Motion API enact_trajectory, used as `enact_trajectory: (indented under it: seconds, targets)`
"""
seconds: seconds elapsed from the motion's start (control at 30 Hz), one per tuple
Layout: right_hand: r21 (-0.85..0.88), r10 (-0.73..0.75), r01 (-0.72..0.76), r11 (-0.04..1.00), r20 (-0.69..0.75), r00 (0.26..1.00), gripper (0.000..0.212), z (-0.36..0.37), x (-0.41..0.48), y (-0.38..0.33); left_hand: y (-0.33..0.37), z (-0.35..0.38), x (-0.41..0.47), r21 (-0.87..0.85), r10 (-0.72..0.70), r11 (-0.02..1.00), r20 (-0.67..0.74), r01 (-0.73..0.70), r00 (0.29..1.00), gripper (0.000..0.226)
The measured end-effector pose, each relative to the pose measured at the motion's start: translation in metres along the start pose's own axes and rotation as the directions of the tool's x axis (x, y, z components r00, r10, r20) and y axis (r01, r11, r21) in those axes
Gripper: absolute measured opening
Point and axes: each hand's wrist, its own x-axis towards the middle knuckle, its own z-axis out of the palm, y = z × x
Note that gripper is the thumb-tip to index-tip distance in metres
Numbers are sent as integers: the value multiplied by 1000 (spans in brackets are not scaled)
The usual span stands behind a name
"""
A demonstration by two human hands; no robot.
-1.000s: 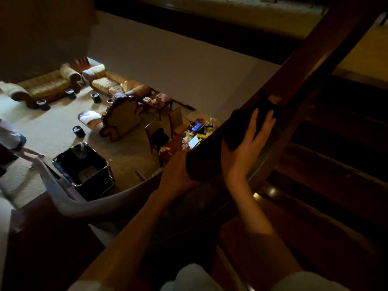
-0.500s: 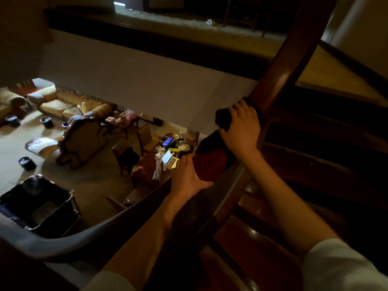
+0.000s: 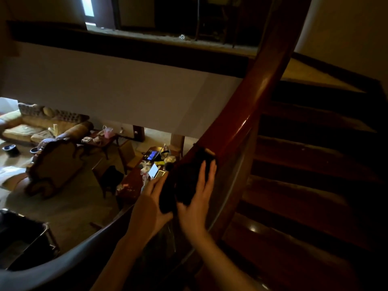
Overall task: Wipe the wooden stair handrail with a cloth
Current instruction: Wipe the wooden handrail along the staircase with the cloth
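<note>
A dark soft cloth (image 3: 186, 185) lies on top of the shiny red-brown curved wooden handrail (image 3: 258, 97), low down on the rail and close to the person. The right grip (image 3: 197, 198), a bare hand, lies flat on the cloth. Its fingers are straight and press the cloth onto the rail, not curled round anything. The left grip (image 3: 151, 204), the other bare hand, is on the outer side of the rail. Its fingers are straight too and touch the side of the cloth. Both hands look a bit blurry. Dark wooden steps (image 3: 304, 185) go up on the right of the rail. Far below on the left are a yellow sofa (image 3: 23, 131) and a long brown surface (image 3: 130, 185) with a small glowing screen (image 3: 152, 155) on it.
</note>
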Motion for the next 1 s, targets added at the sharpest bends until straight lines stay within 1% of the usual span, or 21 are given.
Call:
enact_trajectory:
  seconds: [0.03, 0.1, 0.17, 0.23, 0.27, 0.3, 0.37, 0.43, 0.47, 0.5, 0.53, 0.57, 0.6, 0.63, 0.67, 0.7, 0.8, 0.87, 0.9, 0.93, 1.0]
  targets:
    - [75, 45, -44, 996, -19, 999, 117, 5, -7, 2, -10, 1, -6, 46, 4, 999, 33, -6, 999, 98]
    - [108, 36, -26, 994, -94, 995, 120, 2, 12, 3, -21, 2, -12, 84, -39, 996, 33, 36, 999, 101]
    - [74, 25, -5, 997, -269, 963, 111, -13, 64, -3, -28, -1, -16, 75, -110, 991, 31, 107, 993, 106]
    - [-50, 37, -60, 997, -369, 929, 97, -35, 124, -11, -34, -4, -18, 56, -159, 986, 69, 155, 985, 110]
    - [-181, 19, -92, 979, -367, 930, 90, -46, 147, -13, -37, -5, -18, 45, -181, 983, 82, 178, 980, 111]
    - [-331, -10, -105, 938, -329, 944, 86, -54, 161, -13, -39, -5, -18, 32, -209, 978, 94, 207, 973, 110]
    - [-590, -78, -42, 806, -177, 981, 82, -57, 158, -12, -43, -6, -15, 16, -268, 963, 106, 267, 958, 107]
    - [-742, -119, 120, 660, 55, 991, 83, -43, 119, -15, -45, -4, -12, 29, -296, 955, 97, 295, 950, 104]
    - [-768, -102, 229, 598, 210, 972, 84, -30, 92, -17, -47, -3, -10, 38, -297, 955, 97, 295, 950, 102]
    - [-755, -71, 349, 555, 375, 924, 84, -17, 66, -20, -48, -3, -8, 44, -290, 957, 112, 287, 950, 99]
    - [-713, -46, 464, 525, 521, 852, 80, -3, 43, -23, -50, -3, -7, 42, -271, 962, 138, 268, 953, 94]
    - [-665, -31, 553, 503, 625, 780, 73, 8, 32, -27, -52, -2, -7, 35, -254, 967, 151, 252, 955, 90]
    - [-629, -31, 600, 495, 677, 735, 63, 14, 37, -32, -53, -2, -8, 24, -251, 968, 133, 250, 959, 90]
    - [-627, -29, 601, 496, 679, 733, 49, 14, 55, -38, -55, -2, -11, 7, -259, 966, 97, 259, 961, 94]
    - [-663, 5, 571, 484, 655, 756, 40, 11, 79, -42, -57, -1, -13, -7, -267, 963, 62, 268, 962, 99]
    - [-730, 61, 536, 424, 613, 788, 44, 5, 111, -46, -58, 0, -15, -16, -267, 963, 39, 268, 963, 103]
    - [-889, 269, 449, 89, 455, 849, 54, -23, 208, -63, -61, 3, -16, -8, -273, 962, 42, 273, 961, 111]
    - [-875, 358, 469, -120, 402, 843, 64, -27, 231, -67, -63, 3, -13, -2, -275, 961, 40, 275, 961, 111]
    - [-846, 373, 513, -146, 433, 821, 66, -20, 224, -68, -64, 4, -13, -8, -270, 963, 34, 270, 962, 110]
    - [-819, 367, 560, -126, 486, 793, 64, -9, 208, -67, -64, 5, -14, -20, -268, 963, 30, 269, 963, 109]
    - [-776, 299, 629, 55, 613, 731, 56, 23, 155, -61, -66, 7, -17, -49, -269, 962, 4, 269, 963, 110]
